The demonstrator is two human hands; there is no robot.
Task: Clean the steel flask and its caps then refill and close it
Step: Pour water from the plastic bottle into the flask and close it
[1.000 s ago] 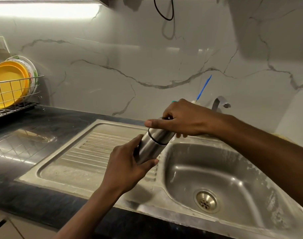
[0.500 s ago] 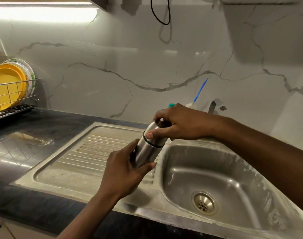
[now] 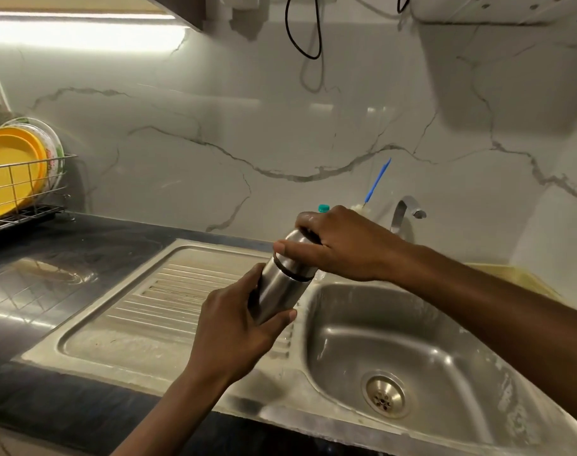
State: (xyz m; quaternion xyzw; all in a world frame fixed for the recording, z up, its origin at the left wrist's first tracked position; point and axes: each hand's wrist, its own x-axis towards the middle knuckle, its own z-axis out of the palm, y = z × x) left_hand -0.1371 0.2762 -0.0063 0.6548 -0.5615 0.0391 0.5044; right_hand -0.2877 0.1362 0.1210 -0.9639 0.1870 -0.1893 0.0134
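Flask (image 3: 277, 291): one, tilted, above the sink's (image 3: 412, 340) left rim.
Cap (image 3: 292, 255): one, on the flask's top.
Left hand (image 3: 237, 330): grasps the flask's body.
Right hand (image 3: 339, 248): grasps the cap.
Tap (image 3: 407, 210): one, behind the sink.

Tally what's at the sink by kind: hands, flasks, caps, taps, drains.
Hands: 2, left hand and right hand
Flasks: 1, steel flask
Caps: 1, cap on the flask
Taps: 1, tap
Drains: 1, drain
Total: 6
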